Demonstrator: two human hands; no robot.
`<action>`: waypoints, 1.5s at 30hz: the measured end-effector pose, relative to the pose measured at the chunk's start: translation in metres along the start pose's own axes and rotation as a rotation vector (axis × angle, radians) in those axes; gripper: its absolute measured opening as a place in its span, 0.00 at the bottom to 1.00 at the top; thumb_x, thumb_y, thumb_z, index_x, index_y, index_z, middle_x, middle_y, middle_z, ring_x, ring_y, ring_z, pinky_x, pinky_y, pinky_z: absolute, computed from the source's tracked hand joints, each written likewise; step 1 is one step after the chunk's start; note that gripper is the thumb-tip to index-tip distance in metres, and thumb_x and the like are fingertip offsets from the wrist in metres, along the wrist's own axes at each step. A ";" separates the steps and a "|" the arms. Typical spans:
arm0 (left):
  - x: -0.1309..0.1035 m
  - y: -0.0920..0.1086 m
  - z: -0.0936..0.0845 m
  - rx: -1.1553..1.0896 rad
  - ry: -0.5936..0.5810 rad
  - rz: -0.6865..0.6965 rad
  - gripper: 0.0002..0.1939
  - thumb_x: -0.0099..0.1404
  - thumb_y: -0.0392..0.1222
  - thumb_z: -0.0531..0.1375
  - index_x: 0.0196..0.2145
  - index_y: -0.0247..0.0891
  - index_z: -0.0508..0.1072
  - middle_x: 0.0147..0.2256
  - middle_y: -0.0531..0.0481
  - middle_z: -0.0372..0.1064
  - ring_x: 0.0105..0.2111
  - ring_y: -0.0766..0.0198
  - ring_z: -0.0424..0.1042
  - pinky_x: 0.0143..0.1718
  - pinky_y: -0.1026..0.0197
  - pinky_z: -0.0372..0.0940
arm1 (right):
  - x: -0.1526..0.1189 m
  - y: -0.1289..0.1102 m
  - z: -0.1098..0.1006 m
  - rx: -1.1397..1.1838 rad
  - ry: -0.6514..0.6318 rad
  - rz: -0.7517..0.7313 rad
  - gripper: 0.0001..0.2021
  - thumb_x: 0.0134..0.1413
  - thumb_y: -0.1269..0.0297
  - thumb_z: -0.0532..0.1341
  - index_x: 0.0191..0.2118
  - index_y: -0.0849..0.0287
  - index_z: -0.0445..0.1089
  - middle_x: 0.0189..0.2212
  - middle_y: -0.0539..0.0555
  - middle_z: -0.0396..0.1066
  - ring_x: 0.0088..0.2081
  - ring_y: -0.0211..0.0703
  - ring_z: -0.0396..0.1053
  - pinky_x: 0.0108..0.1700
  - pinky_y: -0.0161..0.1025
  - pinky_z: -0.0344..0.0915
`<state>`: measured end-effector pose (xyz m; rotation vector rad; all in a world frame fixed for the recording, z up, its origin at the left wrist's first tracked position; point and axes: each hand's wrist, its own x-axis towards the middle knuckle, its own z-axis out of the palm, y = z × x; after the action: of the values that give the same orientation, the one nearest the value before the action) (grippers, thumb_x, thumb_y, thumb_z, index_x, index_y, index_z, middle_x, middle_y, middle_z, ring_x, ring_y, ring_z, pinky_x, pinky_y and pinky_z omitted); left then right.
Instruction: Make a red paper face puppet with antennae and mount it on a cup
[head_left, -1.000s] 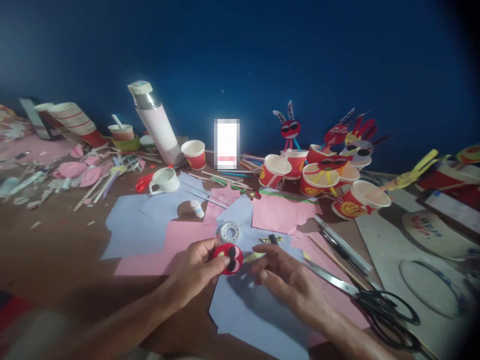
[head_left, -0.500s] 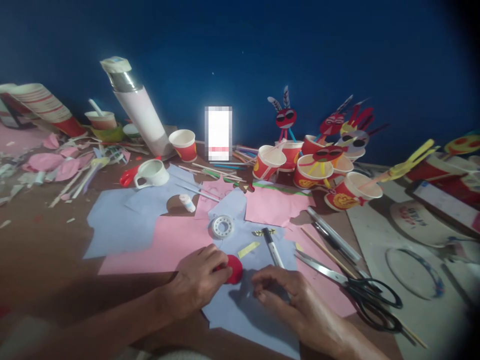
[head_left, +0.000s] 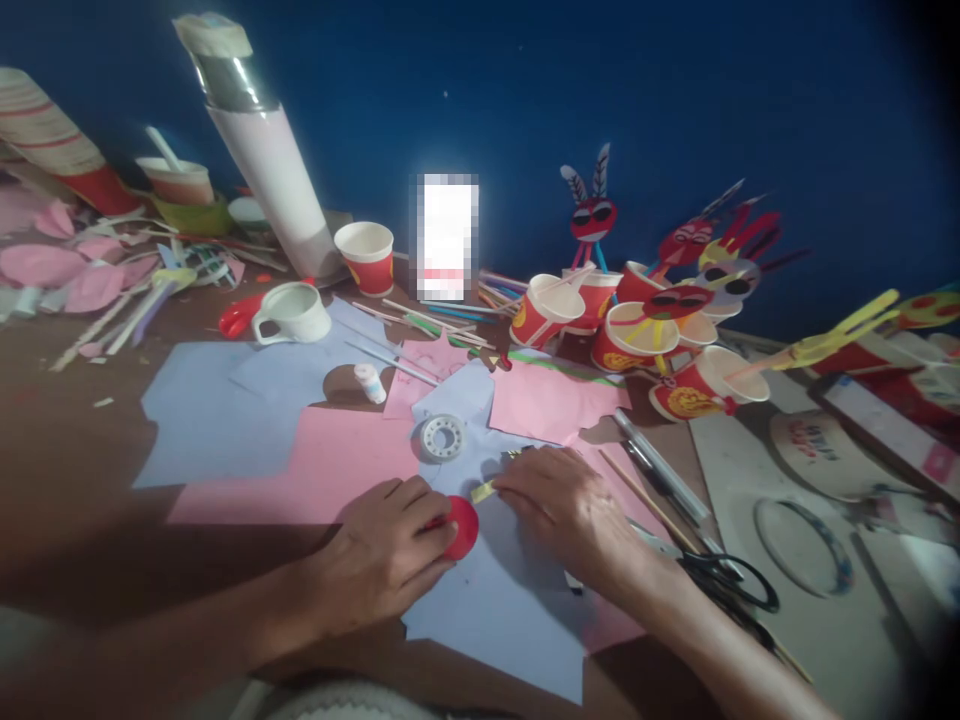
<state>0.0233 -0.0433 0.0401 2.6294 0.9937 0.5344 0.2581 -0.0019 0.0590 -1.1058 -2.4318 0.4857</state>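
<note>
Paper strip [head_left: 483, 492], yellow, newly reached by right hand [head_left: 566, 510]; pinch cannot be told. Left hand [head_left: 390, 540] grips red disc [head_left: 466, 528] at strip's seven o'clock; both pieces now at hand.

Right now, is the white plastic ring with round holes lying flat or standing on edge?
Flat: the white ring shows its face and central opening from above.

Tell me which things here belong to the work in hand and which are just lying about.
Likely part of the work:
Red disc, held in the left hand
Yellow strip, at the fingertips of the right hand
Blue paper, under the strip

Probably just lying about:
White flask
White mug
Paper cup beside the flask
</note>
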 end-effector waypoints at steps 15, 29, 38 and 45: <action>-0.002 -0.004 0.004 -0.027 0.037 0.017 0.06 0.64 0.32 0.56 0.38 0.35 0.73 0.35 0.45 0.68 0.35 0.56 0.64 0.34 0.54 0.63 | 0.018 0.001 0.002 -0.086 -0.203 -0.044 0.03 0.55 0.72 0.62 0.32 0.58 0.68 0.33 0.52 0.70 0.38 0.46 0.64 0.40 0.43 0.56; 0.018 0.006 -0.021 -0.575 0.063 -0.327 0.04 0.66 0.36 0.57 0.36 0.36 0.73 0.32 0.50 0.65 0.31 0.66 0.66 0.31 0.66 0.61 | 0.009 -0.033 -0.016 0.404 -0.283 0.262 0.03 0.56 0.71 0.62 0.36 0.57 0.71 0.30 0.48 0.75 0.33 0.40 0.68 0.38 0.36 0.60; 0.027 0.009 -0.018 -0.715 -0.012 -0.530 0.09 0.65 0.35 0.56 0.28 0.36 0.72 0.29 0.53 0.65 0.27 0.69 0.63 0.26 0.67 0.59 | 0.001 -0.031 -0.019 0.537 -0.239 0.363 0.05 0.56 0.73 0.59 0.35 0.55 0.70 0.29 0.44 0.75 0.32 0.36 0.69 0.34 0.33 0.60; 0.024 0.003 -0.015 -0.433 0.145 -0.297 0.06 0.67 0.32 0.54 0.36 0.36 0.71 0.33 0.49 0.68 0.34 0.64 0.67 0.35 0.62 0.63 | -0.016 -0.021 -0.006 0.453 -0.038 0.452 0.04 0.58 0.69 0.58 0.36 0.55 0.70 0.28 0.46 0.74 0.29 0.37 0.69 0.29 0.33 0.60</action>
<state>0.0351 -0.0279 0.0604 2.0464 1.1373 0.7739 0.2582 -0.0264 0.0704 -1.4330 -1.9418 1.1395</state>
